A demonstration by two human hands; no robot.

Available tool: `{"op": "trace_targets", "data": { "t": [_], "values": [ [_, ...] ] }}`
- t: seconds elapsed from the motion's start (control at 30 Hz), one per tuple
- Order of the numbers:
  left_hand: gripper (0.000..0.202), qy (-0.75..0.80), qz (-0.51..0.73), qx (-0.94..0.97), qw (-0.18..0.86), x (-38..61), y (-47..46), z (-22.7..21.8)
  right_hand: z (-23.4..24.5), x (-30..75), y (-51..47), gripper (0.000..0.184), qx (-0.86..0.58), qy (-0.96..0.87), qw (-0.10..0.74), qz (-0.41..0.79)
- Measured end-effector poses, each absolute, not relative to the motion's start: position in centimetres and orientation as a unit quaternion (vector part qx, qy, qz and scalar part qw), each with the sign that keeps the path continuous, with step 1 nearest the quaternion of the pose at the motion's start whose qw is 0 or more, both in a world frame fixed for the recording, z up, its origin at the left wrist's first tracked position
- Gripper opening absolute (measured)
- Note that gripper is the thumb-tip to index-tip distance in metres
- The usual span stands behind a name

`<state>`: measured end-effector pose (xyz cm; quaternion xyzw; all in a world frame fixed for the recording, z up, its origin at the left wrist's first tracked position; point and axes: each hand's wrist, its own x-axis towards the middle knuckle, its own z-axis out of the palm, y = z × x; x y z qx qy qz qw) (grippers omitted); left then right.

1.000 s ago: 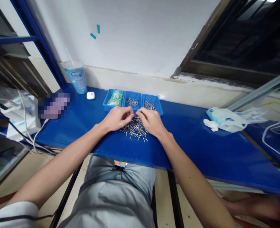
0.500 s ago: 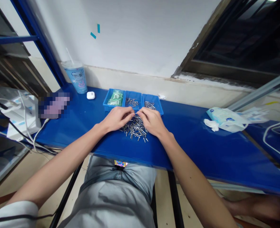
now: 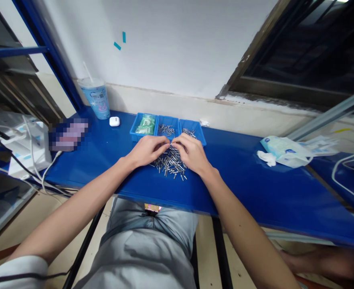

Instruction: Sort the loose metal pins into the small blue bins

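Note:
A loose pile of silver pop rivets (image 3: 172, 162) lies on the blue table, just under my two hands. My left hand (image 3: 149, 150) comes in from the left with thumb and index finger pinched together. Opposite it, my right hand (image 3: 191, 151) is closed in a pinch too, the fingertips of both almost meeting. A thin metal rivet (image 3: 171, 144) shows between the fingertips, partly covered by them. Behind the hands stand three blue bins: the left bin (image 3: 133, 131) holds green-and-white packets (image 3: 146, 124), the middle bin (image 3: 168, 120) and right bin (image 3: 201, 137) hold rivets.
At the back left stand a blue cup with a straw (image 3: 95, 98) and a white earbud case (image 3: 114, 121). White power strips with cables (image 3: 29, 148) crowd the left end. A tissue pack (image 3: 285, 151) lies on the right. Another person's limb (image 3: 324, 261) shows at lower right.
My right hand's fingers have shifted slightly at the pinch, and a bit more of the rivet shows between the fingertips. The pile and the bins stay as they were.

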<state>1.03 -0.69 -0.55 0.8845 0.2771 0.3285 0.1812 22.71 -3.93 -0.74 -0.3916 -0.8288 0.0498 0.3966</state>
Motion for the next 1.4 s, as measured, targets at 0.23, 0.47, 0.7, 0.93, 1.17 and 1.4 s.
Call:
{"op": "trace_targets", "data": {
  "t": [0.23,0.47,0.7,0.93,1.17,1.4],
  "values": [
    [0.027,0.278,0.329,0.885,0.177,1.03,-0.59,-0.68,-0.59,22.52,-4.15,0.018,-0.387,-0.830,0.399,0.048],
    [0.027,0.273,0.333,0.885,0.179,1.09,-0.62,-0.57,-0.58,22.48,-4.21,0.019,-0.394,-0.830,0.391,0.055],
    [0.027,0.276,0.329,0.884,0.184,1.04,-0.66,-0.52,-0.62,22.48,-4.14,0.019,-0.389,-0.833,0.389,0.052],
    [0.027,0.279,0.325,0.885,0.183,1.04,-0.65,-0.54,-0.85,22.54,-4.00,0.018,-0.382,-0.837,0.390,0.046],
    [0.027,0.277,0.326,0.885,0.183,1.02,-0.60,-0.62,-0.89,22.56,-3.96,0.018,-0.384,-0.836,0.387,0.050],
    [0.028,0.275,0.328,0.886,0.178,1.05,-0.61,-0.59,-0.94,22.60,-3.90,0.020,-0.389,-0.837,0.381,0.055]
  ]
}}
